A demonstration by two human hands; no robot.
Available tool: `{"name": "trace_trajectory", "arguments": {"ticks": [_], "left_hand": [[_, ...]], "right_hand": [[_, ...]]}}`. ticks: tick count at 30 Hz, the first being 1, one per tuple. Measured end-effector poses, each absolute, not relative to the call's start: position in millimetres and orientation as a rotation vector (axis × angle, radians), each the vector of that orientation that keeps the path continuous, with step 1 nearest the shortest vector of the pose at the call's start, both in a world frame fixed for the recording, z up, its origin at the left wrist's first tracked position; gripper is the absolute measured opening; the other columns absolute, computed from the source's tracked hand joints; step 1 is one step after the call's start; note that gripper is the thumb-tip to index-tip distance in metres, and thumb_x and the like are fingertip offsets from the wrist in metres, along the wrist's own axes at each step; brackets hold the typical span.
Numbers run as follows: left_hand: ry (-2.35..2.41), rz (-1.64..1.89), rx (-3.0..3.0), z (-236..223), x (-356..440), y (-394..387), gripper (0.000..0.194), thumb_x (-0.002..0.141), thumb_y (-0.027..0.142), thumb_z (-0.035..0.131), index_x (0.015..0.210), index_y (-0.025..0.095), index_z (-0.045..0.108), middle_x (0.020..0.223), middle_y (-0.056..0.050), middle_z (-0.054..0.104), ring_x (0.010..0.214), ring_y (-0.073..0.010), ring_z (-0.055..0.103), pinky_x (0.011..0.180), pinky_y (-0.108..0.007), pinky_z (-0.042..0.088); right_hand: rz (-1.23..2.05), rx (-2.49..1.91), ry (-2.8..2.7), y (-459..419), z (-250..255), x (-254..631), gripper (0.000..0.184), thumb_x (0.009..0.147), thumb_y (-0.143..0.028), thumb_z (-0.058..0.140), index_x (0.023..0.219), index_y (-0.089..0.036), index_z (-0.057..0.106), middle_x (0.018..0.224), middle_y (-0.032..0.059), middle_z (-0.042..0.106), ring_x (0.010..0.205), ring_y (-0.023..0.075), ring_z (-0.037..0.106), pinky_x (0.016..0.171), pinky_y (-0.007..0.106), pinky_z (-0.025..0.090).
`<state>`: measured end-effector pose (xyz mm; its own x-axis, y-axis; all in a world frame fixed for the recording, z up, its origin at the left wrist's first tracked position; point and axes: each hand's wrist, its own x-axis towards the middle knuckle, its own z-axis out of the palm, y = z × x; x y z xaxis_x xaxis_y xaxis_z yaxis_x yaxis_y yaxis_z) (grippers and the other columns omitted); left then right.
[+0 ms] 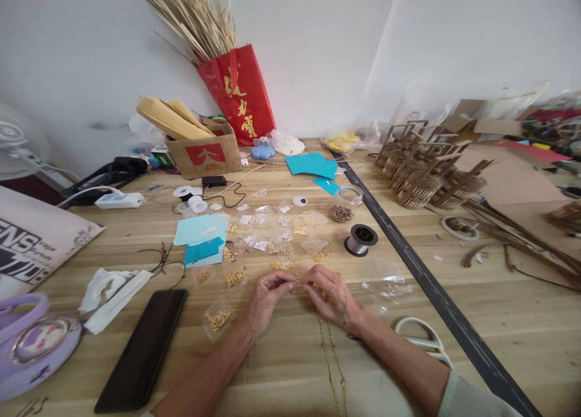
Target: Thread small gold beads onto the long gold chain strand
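My left hand (267, 297) and my right hand (332, 296) meet over the middle of the wooden table (281, 368), fingertips pinched together. Between them runs a strand of small gold beads (331, 362), which trails down toward me under my right wrist. What sits at the very pinch is too small to make out. Several small clear bags of gold beads (236, 276) lie just beyond and left of my hands, one bag (218, 319) near my left wrist.
A black phone (144, 347) lies at lower left, white scissors (424, 339) by my right forearm. A wire spool (360, 239), a bead jar (342, 212), blue paper (202, 238), a cardboard box (204, 151), a red bag (238, 96) and wooden laser-cut frames (422, 169) stand beyond.
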<state>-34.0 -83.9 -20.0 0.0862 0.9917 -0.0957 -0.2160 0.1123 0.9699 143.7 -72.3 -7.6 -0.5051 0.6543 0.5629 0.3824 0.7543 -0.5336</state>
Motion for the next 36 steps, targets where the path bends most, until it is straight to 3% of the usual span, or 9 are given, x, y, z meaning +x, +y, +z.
{"name": "trace_trajectory", "arguments": {"ticks": [36], "left_hand": [[0.999,1.176,0.836,-19.0,-32.2,-82.9,0.015,0.054,0.021,0.081,0.063,0.014,0.07,0.058,0.0,0.066,0.057,-0.0105,0.056,0.062,-0.022,0.044]], "right_hand": [[0.436,-0.766,-2.175,-71.4,-9.8,144.0,0.01,0.09,-0.016,0.047,0.093,-0.019,0.056,0.08,0.0046,0.059,0.071,0.0148,0.056,0.061,0.025,0.045]]}}
